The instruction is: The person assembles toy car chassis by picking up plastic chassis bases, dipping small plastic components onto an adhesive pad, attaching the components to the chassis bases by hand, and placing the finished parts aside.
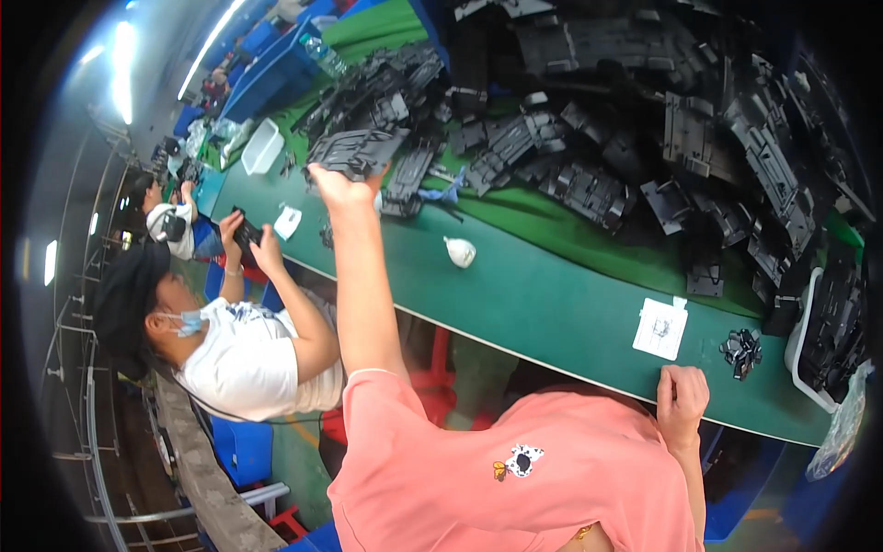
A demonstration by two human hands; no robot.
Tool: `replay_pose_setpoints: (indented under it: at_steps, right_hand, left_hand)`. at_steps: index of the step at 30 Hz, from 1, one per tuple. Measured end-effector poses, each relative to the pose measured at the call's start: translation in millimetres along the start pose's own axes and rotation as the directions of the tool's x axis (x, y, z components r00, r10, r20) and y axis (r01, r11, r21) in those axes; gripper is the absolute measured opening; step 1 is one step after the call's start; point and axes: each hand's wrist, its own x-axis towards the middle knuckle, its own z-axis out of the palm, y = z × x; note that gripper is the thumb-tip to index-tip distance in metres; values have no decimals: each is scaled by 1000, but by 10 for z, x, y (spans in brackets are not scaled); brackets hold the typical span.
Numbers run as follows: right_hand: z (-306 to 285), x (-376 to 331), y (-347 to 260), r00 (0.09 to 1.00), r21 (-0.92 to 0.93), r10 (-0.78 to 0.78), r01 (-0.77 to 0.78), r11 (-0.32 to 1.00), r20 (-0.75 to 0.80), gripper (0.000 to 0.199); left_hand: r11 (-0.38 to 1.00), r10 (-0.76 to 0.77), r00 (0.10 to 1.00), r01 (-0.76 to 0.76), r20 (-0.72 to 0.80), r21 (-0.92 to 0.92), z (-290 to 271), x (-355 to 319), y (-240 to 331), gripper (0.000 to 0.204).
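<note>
To the left of your left fingers, well apart from them, a co-worker (248, 359) in a white top has a dark object (246, 232) between both hands. Nearer your fingers, on their left, sits a white tray (263, 147).

Your left hand (348, 187) is stretched across the table and grips a black moulded part (357, 152). Your thumb presses the part's left edge; the other fingers are mostly hidden, so you cannot tell exactly how they close on it. Just beyond those fingertips lies a heap of similar parts (395, 78); whether the held piece touches it, you cannot tell.

The step in hand looks like moving that single part at or over the heap, though whether you are lifting or laying it is unclear. Your next move seems to call for a steady pinch and a level wrist, so the ridged edges do not catch on neighbouring pieces.

Right of your left fingers, a small white bundle (460, 251) rests on the green table (543, 304). Farther right, a larger pile of black parts (589, 189) spreads ahead of your right hand (682, 396), whose fingers are curled into the palm with nothing showing in them. Just past its knuckles lies a white square card (660, 328); to their right, a cluster of small black pieces (740, 353).
</note>
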Motion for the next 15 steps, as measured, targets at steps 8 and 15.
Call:
replay_pose_setpoints:
  at_steps: [8,15]
  right_hand:
    - [41,79,-68,998,-53,-26,23,998,-52,10]
    - [41,94,-56,994,-77,-28,21,997,-101,12]
  left_hand:
    - [929,66,965,-152,-252,-338,-266,1789,585,36]
    - [997,-71,982,67,-177,-30,-261,2138,399,42]
